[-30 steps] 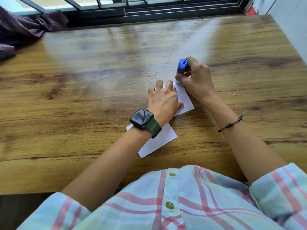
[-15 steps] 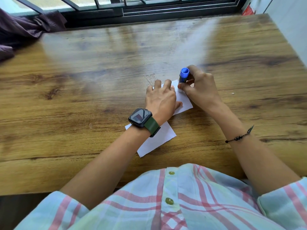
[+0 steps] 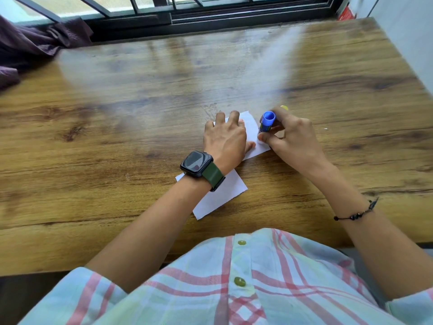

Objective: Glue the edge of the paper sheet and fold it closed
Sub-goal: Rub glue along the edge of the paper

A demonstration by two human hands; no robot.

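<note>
A white paper sheet (image 3: pixel 225 195) lies slanted on the wooden table (image 3: pixel 117 127), its long side running from near my body up to the right. My left hand (image 3: pixel 226 139) presses flat on the sheet's upper half, fingers spread and straight. My right hand (image 3: pixel 293 139) grips a blue glue stick (image 3: pixel 266 121) held nearly upright, blue end up. Its lower tip touches the paper's right edge near the far corner. The hands hide much of the sheet's middle.
A dark purple cloth (image 3: pixel 35 45) is bunched at the table's far left corner below the window frame (image 3: pixel 210 15). A white wall (image 3: pixel 407 31) borders the table's right side. A tiny white scrap (image 3: pixel 325 129) lies right of my right hand.
My right hand has slid the glue stick down along the paper's right edge, from the far corner toward me. My left hand keeps pressing the sheet in the same spot.
</note>
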